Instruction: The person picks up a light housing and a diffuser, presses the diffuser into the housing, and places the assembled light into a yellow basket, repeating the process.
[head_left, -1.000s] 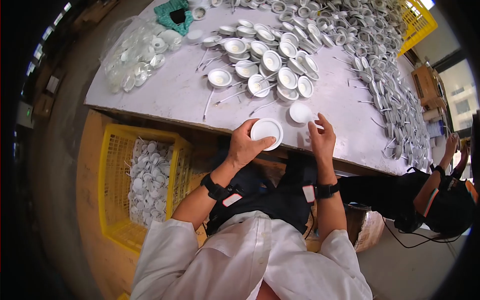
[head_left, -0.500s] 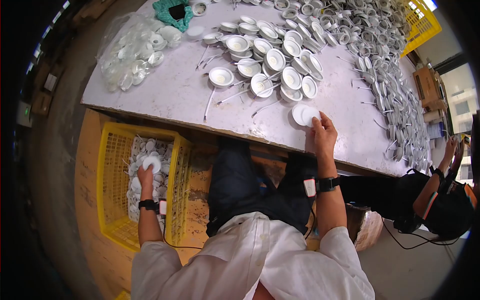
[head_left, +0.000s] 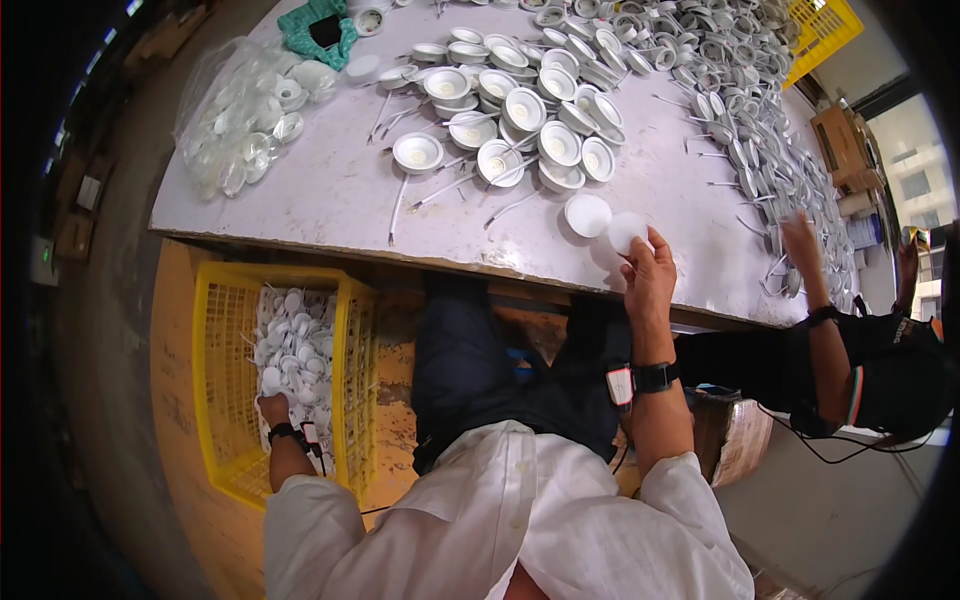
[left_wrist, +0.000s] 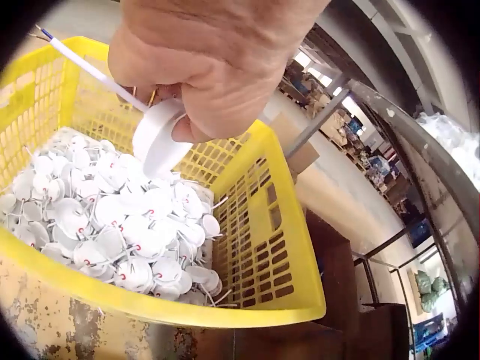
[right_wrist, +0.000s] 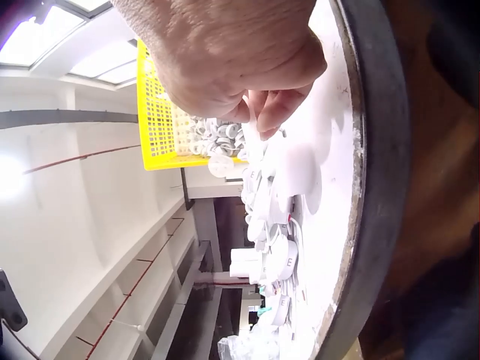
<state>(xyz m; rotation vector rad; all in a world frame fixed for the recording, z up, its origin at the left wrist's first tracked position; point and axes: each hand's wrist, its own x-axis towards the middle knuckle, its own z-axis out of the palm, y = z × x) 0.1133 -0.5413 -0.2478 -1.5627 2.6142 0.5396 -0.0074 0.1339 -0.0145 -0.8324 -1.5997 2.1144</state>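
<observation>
Over the yellow basket [head_left: 345,380], the left hand [head_left: 273,408] grips a white round fixture [left_wrist: 159,139] with a white cable, seen best in the left wrist view. Below it in the basket lie many white discs with short wires [left_wrist: 109,225]. At the table's front edge the right hand [head_left: 650,280] pinches a thin white disc [head_left: 628,232] between thumb and fingers, just above the tabletop. Another white disc [head_left: 587,215] lies on the table beside it, to the left. Behind are white cup-shaped fixtures with cables [head_left: 500,163].
A clear bag of white parts [head_left: 245,130] and a green bag [head_left: 318,35] are at the table's left. A large heap of fixtures [head_left: 740,120] covers the right side. Another person's arm [head_left: 812,265] reaches over the table's right edge. Cartons [head_left: 845,150] stand beyond.
The left hand left the round white piece's spot above the table, went down to the basket and moved lower there. The right hand took hold of a thin disc and separated it from the other.
</observation>
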